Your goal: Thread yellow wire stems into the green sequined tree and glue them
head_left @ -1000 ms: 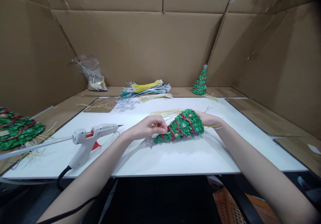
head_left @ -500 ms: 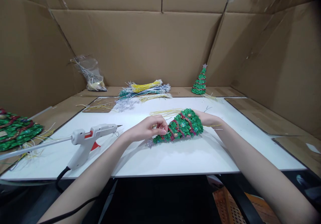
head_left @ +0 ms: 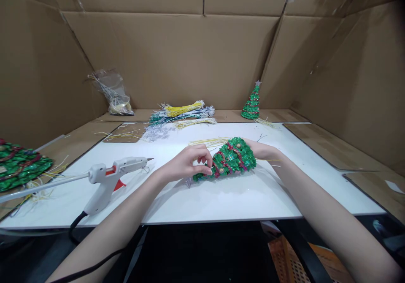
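A: Where is the green tree (head_left: 237,156)?

B: Tilted near the middle of the white tabletop (head_left: 228,202), its narrow end toward the left edge, a glittering star (head_left: 188,182) at its tip.

A: And the hands?

B: The left hand (head_left: 190,162) bends over the narrow end, thumb and forefinger slightly parted; whether a pinch holds anything, one cannot tell. The right hand (head_left: 261,149) reaches behind the broad end, fingers hidden, its grip unconfirmed.

A: How far along is the work?

B: Well advanced, by all appearances: a red garland (head_left: 225,160) crosses the foliage, and small beads dot it. A smaller tree (head_left: 251,104) stands beyond the far edge, garlanded and starred.

A: What remains?

B: The far side is unseen, so completion cannot be judged. Bundled strands (head_left: 185,109) and a silvery pile (head_left: 157,131) lie by the far edge; a glue gun (head_left: 107,186) sits toward the near left corner, untouched.
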{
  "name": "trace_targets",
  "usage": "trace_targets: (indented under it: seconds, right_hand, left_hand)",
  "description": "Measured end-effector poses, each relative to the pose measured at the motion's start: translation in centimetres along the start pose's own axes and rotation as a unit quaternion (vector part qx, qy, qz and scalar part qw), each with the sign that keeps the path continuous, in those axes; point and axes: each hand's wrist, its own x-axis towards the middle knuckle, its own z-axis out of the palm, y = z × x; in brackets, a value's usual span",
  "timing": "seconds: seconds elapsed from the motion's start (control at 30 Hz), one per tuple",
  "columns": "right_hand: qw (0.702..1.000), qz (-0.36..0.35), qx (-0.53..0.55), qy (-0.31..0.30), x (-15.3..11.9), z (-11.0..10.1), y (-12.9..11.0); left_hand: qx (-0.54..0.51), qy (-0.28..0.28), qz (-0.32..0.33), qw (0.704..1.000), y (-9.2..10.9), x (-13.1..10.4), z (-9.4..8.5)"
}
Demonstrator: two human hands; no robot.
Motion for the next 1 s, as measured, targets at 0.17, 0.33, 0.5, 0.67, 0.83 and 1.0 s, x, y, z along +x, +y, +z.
trace_targets:
  seconds: [0.17,0.33,0.5,0.67,0.83,1.0]
  right_hand:
    - [1.000,0.003,0.008,0.000,0.1,0.1,-0.2]
    - [1.000,0.008,-0.003,0.004,0.1,0.0,-0.1]
    - [1.000,0.010,-0.005,-0.001,0.0,0.0,-0.2]
    - [1.000,0.008,-0.018,0.008,-0.1,0.0,-0.1]
    - [0.999,0.003,-0.030,0.009,0.0,-0.3,0.7]
    - [1.000,0.003,-0.023,-0.002,0.0,-0.3,0.7]
  left_hand:
    - [0.024,0.004,0.020,1.000,0.0,0.0,0.1]
    - [0.047,0.007,0.032,0.998,-0.1,0.0,0.2]
    - [0.069,0.007,0.046,0.997,-0.3,0.0,0.2]
    - [0.081,0.001,0.065,0.995,-0.4,0.0,0.3]
    - [0.098,-0.005,0.058,0.993,-0.1,0.2,0.4]
    - [0.106,-0.003,0.063,0.992,0.1,0.3,0.6]
